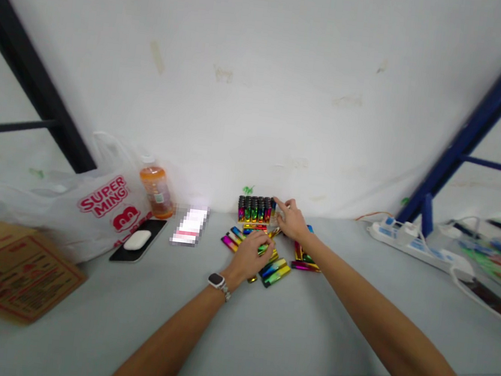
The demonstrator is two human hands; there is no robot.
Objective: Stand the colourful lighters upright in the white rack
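Observation:
Several shiny, coloured lighters with black tops stand upright in close rows (254, 211) near the wall. My right hand (292, 220) is at the right end of these rows, its index finger reaching to the end lighter; whether it grips one is too small to tell. Over a loose pile of lighters (275, 271) lying flat, my left hand (252, 254) has its fingers curled down around something I cannot make out. More lighters (305, 266) lie partly hidden beneath my right wrist. A watch is on my left wrist.
On the left are a cardboard box (19, 270), a plastic bag (94, 212), an orange bottle (157, 189), a black phone (154, 231) bearing a white case (138, 240), and a pixelated item (190, 226). A power strip (422, 250) lies right, beside a blue frame (470, 122).

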